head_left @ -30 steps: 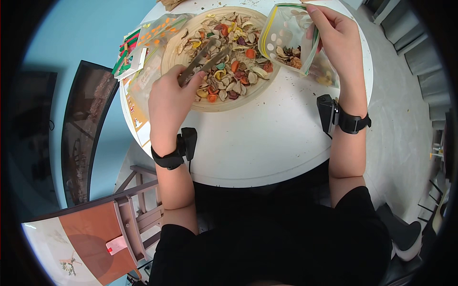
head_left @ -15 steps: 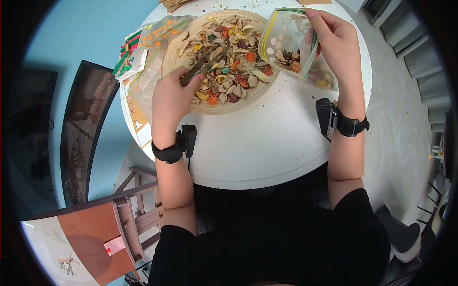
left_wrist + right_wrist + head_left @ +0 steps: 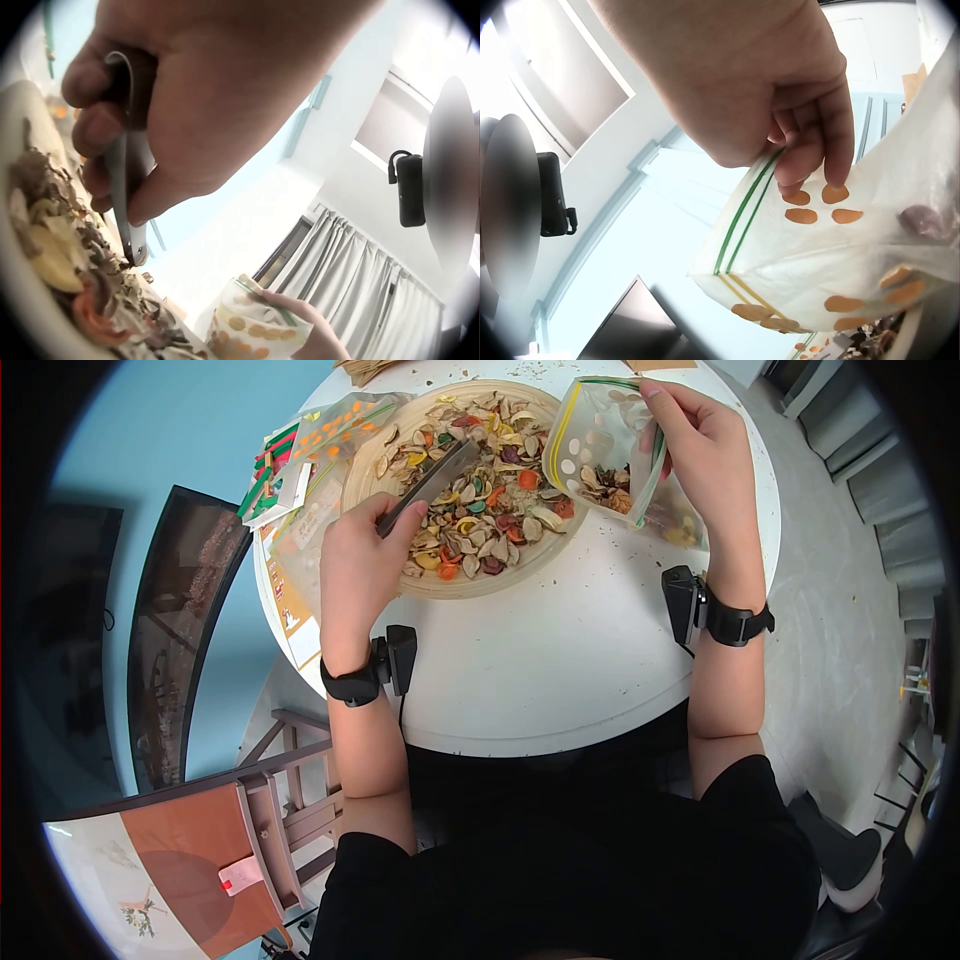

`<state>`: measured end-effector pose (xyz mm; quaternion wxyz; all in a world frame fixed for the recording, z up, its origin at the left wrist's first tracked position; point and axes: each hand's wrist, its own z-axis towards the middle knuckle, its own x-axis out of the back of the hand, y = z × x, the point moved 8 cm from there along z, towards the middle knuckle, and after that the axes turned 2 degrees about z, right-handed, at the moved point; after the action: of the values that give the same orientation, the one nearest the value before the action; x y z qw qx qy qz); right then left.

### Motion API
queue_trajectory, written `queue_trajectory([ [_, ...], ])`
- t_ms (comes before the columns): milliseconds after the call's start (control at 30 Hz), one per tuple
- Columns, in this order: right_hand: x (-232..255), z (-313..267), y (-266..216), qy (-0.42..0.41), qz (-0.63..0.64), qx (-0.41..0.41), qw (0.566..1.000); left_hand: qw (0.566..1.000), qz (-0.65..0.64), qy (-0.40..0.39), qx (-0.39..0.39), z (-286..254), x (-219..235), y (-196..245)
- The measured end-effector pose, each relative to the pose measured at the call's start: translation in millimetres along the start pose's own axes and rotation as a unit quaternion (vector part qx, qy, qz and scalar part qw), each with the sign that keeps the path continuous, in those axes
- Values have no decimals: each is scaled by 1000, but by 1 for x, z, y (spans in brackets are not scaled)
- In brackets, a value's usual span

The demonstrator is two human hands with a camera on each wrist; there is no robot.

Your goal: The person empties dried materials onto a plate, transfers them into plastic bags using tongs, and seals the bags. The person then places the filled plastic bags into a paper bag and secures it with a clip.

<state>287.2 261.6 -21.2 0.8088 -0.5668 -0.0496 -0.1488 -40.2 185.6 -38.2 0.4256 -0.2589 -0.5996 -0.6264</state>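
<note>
A round pale wooden tray (image 3: 470,591) holds a heap of dried potpourri (image 3: 490,500), with petals and orange, yellow, purple and green pieces. My left hand (image 3: 358,565) grips flat metal tongs (image 3: 437,478), their arms pressed together and the tip down in the heap. Whether the tip pinches a piece, I cannot tell. At the tray's right edge, my right hand (image 3: 712,445) pinches the rim of a dotted zip bag (image 3: 578,445) between thumb and fingers. The bag's mouth gapes toward the tray, and some brown dried pieces (image 3: 610,490) lie inside it.
On the white table (image 3: 540,670), another clear bag (image 3: 675,525) lies under my right hand. To the tray's left are an orange-dotted bag (image 3: 345,425) and a small box (image 3: 275,495) of red and green strips. Brown paper (image 3: 370,368) lies at the far edge.
The tongs' arms, spread apart in the earlier frames, are now squeezed together over the potpourri. The right hand keeps the bag almost still.
</note>
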Motion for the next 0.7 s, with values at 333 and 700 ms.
queue_trajectory([
  [333,-6,-2,-2,-11,10,-12,1000,980,-186,-31,-62,-29,14,60],
  [700,4,-10,-27,42,52,-1,998,998,-56,5,-8,8,-5,25],
])
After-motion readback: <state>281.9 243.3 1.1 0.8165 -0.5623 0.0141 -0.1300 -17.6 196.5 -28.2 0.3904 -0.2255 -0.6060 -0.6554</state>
